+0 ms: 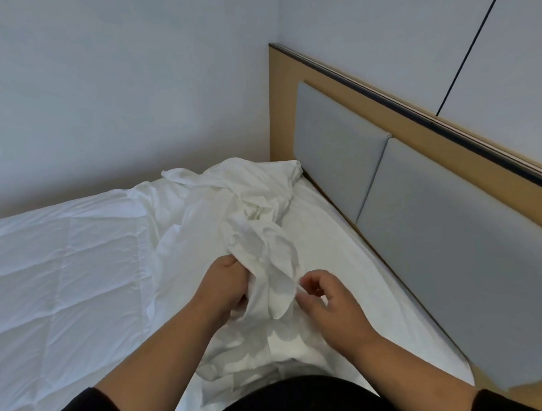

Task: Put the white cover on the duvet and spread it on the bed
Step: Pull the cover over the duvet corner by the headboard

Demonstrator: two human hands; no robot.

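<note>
Left hand (226, 286): fingers curled, gripping bunched white duvet cover (258, 236).
Right hand (328, 298): thumb and forefinger pinching the cover's edge.
Quilted duvet (66, 267): spread flat, left of cover.

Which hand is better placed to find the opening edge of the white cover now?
The right hand, probably: it pinches only a thin edge of the white cover. The left hand grips the bunched middle as an anchor.

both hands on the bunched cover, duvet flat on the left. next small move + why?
Probably draw the hands apart to find an edge. The left hand grips a bunch of the white cover, the right hand pinches a fold; the cover is still crumpled, off the quilted duvet.
</note>
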